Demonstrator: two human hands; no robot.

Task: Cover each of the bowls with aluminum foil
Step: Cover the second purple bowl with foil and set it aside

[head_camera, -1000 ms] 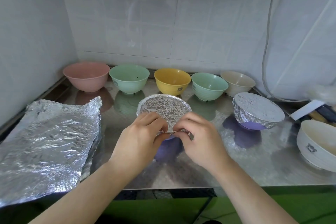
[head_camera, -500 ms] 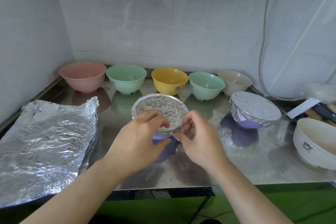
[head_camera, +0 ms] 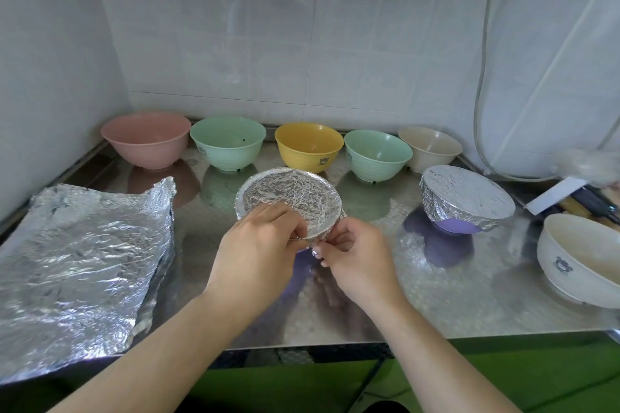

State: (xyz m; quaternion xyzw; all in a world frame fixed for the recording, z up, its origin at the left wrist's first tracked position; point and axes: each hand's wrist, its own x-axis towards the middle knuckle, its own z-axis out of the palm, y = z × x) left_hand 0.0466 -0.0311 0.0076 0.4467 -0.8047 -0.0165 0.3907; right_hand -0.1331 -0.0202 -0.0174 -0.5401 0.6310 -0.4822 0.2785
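Observation:
A purple bowl topped with crinkled foil stands mid-counter. My left hand pinches the foil at the bowl's near rim. My right hand grips the foil edge just to the right of it. A second foil-covered purple bowl sits to the right. Along the back wall stand uncovered bowls: pink, green, yellow, green and cream. A loose sheet of foil lies on the left.
The steel counter ends in a front edge just below my wrists. A large cream bowl sits at the right edge. Behind it lie a white box and utensils. A cable hangs down the right wall.
Both hands have stayed at the bowl's near rim, shifting slightly right along it while working the foil edge. The camera view has drifted a little.

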